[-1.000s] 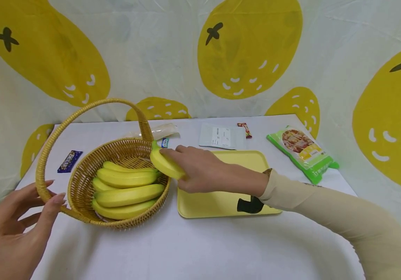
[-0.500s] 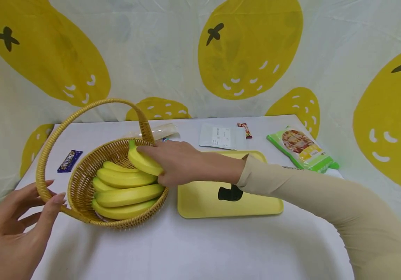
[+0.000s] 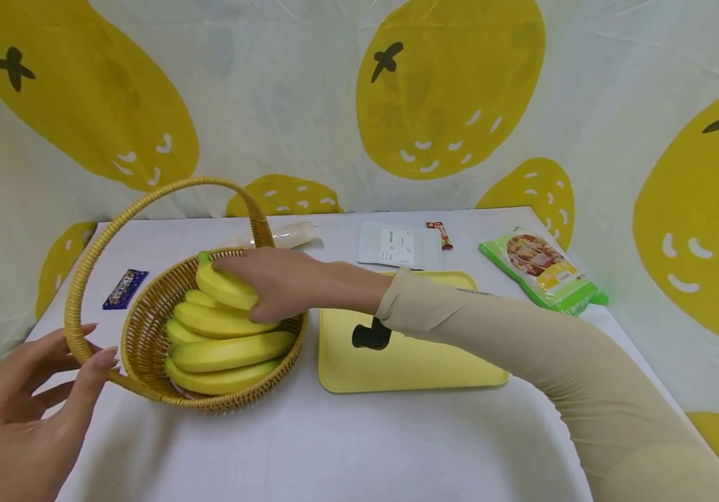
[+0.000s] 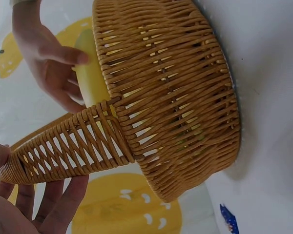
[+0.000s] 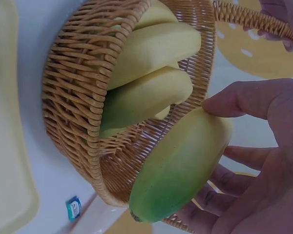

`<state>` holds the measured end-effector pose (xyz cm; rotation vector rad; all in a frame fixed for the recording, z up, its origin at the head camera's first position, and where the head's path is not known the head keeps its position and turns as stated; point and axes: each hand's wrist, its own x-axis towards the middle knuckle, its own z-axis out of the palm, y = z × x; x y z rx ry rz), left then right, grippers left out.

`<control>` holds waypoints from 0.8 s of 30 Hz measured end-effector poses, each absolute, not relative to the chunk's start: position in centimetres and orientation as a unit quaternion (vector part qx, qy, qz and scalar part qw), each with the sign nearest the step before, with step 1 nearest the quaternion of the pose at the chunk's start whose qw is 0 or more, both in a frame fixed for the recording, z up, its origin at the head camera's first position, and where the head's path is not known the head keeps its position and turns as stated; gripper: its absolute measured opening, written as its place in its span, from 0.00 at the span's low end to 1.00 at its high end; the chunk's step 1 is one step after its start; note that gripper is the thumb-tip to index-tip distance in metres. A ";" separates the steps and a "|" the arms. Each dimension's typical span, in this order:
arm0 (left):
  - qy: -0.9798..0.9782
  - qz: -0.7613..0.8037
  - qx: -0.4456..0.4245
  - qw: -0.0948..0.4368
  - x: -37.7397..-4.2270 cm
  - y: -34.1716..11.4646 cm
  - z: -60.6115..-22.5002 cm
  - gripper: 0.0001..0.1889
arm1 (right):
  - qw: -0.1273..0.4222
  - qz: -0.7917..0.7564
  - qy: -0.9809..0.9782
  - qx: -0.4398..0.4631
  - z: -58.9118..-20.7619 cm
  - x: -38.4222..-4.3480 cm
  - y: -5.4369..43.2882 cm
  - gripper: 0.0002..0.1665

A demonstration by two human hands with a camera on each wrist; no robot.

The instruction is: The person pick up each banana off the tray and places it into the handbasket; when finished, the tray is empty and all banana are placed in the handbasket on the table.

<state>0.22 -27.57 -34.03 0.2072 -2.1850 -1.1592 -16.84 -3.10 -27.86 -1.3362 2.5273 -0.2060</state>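
Observation:
A wicker basket with a tall arched handle stands at the left of the table, with several bananas lying in it. My left hand holds the near side of that handle between thumb and fingers, as the left wrist view also shows. Over the basket's far right part, my right hand grips one more banana, thumb on one side and fingers on the other. In the right wrist view its greenish end points into the basket opening, above the other bananas.
A yellow tray lies right of the basket, under the right forearm. Farther back are a pale pouch, a small red packet, a clear wrapper and a green food bag. A blue packet sits left.
My right hand has moved left with the banana, from above the basket's right rim to over its inside. The left hand and the basket have stayed in place.

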 end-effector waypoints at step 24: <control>-0.826 -0.454 0.075 0.327 0.5 -27.1 -33.9 0.24 | 0.185 -0.147 0.844 -0.481 -30.5 -19.6 -4.5 0.44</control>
